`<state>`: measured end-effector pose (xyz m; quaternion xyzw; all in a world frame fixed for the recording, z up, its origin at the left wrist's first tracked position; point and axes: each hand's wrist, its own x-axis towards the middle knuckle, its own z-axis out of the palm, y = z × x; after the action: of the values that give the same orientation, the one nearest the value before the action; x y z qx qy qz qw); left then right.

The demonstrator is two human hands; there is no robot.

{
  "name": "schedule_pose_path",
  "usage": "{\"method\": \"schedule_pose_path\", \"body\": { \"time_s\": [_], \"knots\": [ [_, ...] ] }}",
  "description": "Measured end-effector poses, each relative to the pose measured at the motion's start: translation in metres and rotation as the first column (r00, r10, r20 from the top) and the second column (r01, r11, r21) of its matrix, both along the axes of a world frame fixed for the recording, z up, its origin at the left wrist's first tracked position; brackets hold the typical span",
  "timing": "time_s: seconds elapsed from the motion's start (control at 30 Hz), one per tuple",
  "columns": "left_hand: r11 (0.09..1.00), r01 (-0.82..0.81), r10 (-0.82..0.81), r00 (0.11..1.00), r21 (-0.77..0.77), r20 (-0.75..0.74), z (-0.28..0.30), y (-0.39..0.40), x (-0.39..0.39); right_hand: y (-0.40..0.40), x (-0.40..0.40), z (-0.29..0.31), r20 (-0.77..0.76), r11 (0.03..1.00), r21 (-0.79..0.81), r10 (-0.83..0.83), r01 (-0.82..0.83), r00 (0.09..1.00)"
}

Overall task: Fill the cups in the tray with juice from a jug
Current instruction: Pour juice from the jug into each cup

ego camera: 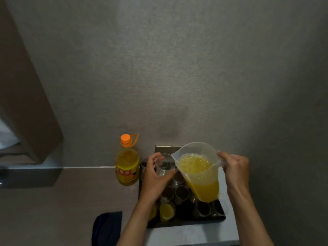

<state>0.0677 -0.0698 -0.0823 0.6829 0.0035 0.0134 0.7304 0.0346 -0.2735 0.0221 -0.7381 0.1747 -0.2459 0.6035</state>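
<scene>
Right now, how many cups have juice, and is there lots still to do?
At least one filled cup sits at the tray's near left corner; a second beside it is half hidden by the arm. The left hand holds a clear cup up by the jug, which the right hand tilts. The empty cups behind still need juice.

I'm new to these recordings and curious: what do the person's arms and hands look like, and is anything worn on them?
Both are bare. The left hand and the right hand show no gloves, rings, watch or bands, and both forearms are uncovered down to the bottom edge of the picture, with no sleeve in sight. The light is dim, so finer marks cannot be told.
</scene>
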Motion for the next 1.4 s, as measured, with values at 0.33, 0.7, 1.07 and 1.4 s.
{"method": "schedule_pose_path", "body": {
  "time_s": [0.33, 0.7, 1.07, 1.4],
  "knots": [
    [0.998, -0.045, 0.044, 0.999, 0.036, 0.017, 0.004, -0.025, 0.001, -0.027, 0.022, 0.016, -0.062, 0.964, -0.230, 0.122, -0.133, 0.991],
    [0.995, -0.092, 0.092, 0.996, 0.049, 0.008, 0.004, -0.043, -0.006, -0.039, 0.033, 0.014, -0.047, 0.918, -0.360, 0.162, -0.168, 0.986],
    [0.992, -0.120, 0.120, 0.993, 0.029, 0.009, 0.007, -0.047, -0.015, -0.031, 0.024, 0.020, 0.036, 0.891, -0.428, 0.183, -0.150, 0.982],
    [0.989, -0.137, 0.136, 0.990, 0.048, 0.025, 0.005, -0.048, -0.020, -0.033, 0.020, 0.019, 0.079, 0.856, -0.506, 0.168, -0.106, 0.983]
  ]
}}
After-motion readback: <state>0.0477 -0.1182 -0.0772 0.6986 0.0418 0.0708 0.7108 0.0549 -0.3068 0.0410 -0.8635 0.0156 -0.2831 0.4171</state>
